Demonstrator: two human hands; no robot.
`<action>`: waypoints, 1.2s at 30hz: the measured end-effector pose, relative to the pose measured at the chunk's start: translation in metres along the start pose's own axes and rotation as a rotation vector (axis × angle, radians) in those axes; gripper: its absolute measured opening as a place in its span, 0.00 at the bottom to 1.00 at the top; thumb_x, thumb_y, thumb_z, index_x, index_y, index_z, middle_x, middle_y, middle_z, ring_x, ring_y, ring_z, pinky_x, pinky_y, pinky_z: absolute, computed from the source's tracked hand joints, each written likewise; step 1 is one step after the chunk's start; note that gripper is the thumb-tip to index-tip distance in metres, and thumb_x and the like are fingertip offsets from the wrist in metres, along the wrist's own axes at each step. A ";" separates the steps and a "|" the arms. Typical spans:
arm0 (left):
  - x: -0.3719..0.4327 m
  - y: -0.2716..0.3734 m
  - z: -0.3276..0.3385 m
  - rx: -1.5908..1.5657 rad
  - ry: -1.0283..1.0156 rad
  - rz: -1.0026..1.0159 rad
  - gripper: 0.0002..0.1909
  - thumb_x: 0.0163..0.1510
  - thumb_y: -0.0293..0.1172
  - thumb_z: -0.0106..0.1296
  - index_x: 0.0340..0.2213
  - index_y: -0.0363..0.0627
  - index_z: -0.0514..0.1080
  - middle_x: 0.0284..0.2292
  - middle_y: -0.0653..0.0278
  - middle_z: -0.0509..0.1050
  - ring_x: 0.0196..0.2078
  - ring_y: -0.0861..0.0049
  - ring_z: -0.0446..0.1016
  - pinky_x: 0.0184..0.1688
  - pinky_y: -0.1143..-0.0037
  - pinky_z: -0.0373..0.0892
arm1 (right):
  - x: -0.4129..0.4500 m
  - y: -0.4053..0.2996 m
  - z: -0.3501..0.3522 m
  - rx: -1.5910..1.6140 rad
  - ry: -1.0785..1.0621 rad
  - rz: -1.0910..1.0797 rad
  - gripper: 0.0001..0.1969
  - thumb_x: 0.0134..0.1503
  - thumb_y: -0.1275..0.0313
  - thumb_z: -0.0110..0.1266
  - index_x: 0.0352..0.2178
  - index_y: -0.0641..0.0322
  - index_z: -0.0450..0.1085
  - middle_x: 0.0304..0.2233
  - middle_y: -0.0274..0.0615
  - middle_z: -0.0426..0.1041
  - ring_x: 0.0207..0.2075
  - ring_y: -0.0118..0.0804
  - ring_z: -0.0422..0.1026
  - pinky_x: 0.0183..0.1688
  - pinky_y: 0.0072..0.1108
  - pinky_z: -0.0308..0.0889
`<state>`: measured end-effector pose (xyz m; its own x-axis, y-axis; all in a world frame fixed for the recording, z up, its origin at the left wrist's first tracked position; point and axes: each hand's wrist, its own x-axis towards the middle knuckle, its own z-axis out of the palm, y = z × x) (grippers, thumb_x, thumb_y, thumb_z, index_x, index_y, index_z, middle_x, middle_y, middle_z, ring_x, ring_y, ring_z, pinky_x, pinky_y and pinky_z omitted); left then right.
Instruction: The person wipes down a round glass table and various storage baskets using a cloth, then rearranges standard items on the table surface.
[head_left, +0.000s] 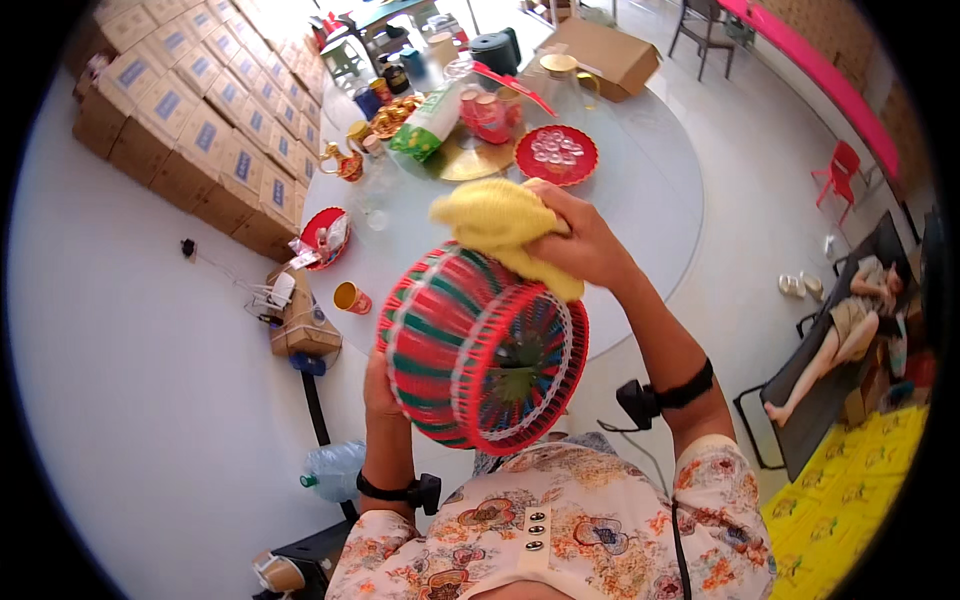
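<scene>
A woven basket (442, 337) in red, green and white is held tilted over the near part of the round table, its ringed end turned towards me. My left hand (384, 382) grips its left side, the fingers mostly hidden by the basket. In my right hand (577, 236) is a bunched yellow cloth (499, 214), which lies against the upper edge of the basket. Green shapes show through the basket's ringed end, too blurred to name.
The round table (660, 172) bears a red plate (536, 169) of clear pieces, a red and gold cup (352, 298), a glass pitcher (559, 82) and a red tray (330, 259). Stacked cartons (202, 142) stand left. A person (855, 322) lies on a lounger at right.
</scene>
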<state>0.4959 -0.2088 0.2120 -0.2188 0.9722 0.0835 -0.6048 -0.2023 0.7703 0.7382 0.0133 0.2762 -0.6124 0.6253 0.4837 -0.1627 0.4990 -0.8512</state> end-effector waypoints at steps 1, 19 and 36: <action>-0.004 -0.001 -0.011 -0.169 0.031 0.030 0.31 0.62 0.50 0.35 0.56 0.37 0.61 0.52 0.52 0.70 0.49 0.59 0.73 0.53 0.60 0.69 | -0.007 0.006 -0.007 0.212 -0.007 0.236 0.21 0.51 0.77 0.53 0.48 0.64 0.67 0.44 0.38 0.72 0.44 0.26 0.70 0.48 0.21 0.66; 0.062 -0.005 -0.026 -0.314 0.437 0.132 0.24 0.63 0.50 0.40 0.48 0.45 0.69 0.46 0.59 0.75 0.49 0.67 0.74 0.51 0.64 0.72 | -0.116 0.009 0.029 0.187 0.341 0.280 0.19 0.49 0.81 0.54 0.45 0.67 0.68 0.38 0.35 0.73 0.41 0.25 0.70 0.46 0.20 0.66; 0.035 -0.037 0.043 -0.083 0.145 -0.065 0.24 0.62 0.45 0.42 0.51 0.39 0.66 0.48 0.57 0.74 0.46 0.69 0.75 0.50 0.66 0.73 | -0.017 0.025 0.021 -0.223 0.470 -0.041 0.18 0.44 0.82 0.49 0.40 0.67 0.68 0.41 0.49 0.72 0.42 0.45 0.73 0.46 0.27 0.67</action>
<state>0.5435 -0.1624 0.2130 -0.2819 0.9575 -0.0618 -0.6813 -0.1544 0.7156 0.7283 0.0030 0.2430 -0.1875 0.7785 0.5990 0.0208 0.6128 -0.7899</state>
